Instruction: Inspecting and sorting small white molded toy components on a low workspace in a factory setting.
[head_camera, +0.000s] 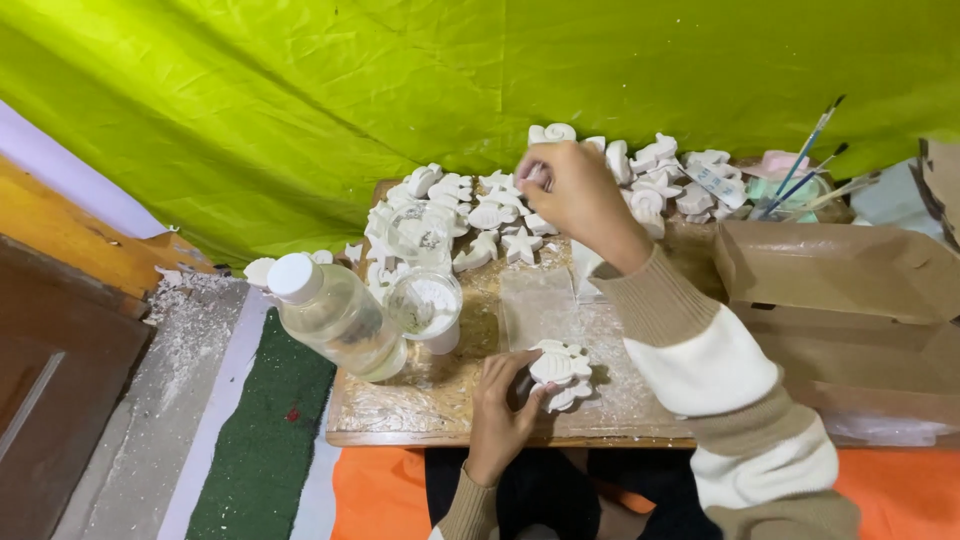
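My left hand (497, 405) grips a white plaster figure (562, 373) shaped like a shell or turtle at the front of the wooden board (420, 405). My right hand (574, 195) reaches to the far side of the board, fingers pinched on a small white plaster piece (535, 177) among several white plaster casts (470, 215) of stars, shells and sea creatures. More casts (665, 170) lie to the right of that hand. What exactly the fingers pinch is partly hidden.
A clear plastic bottle (335, 315) with a white cap leans at the board's left beside a clear cup (425, 305) of white powder. Paint brushes (800, 165) stand in a container at the back right. A cardboard box (850, 300) sits right. Green cloth (300, 110) hangs behind.
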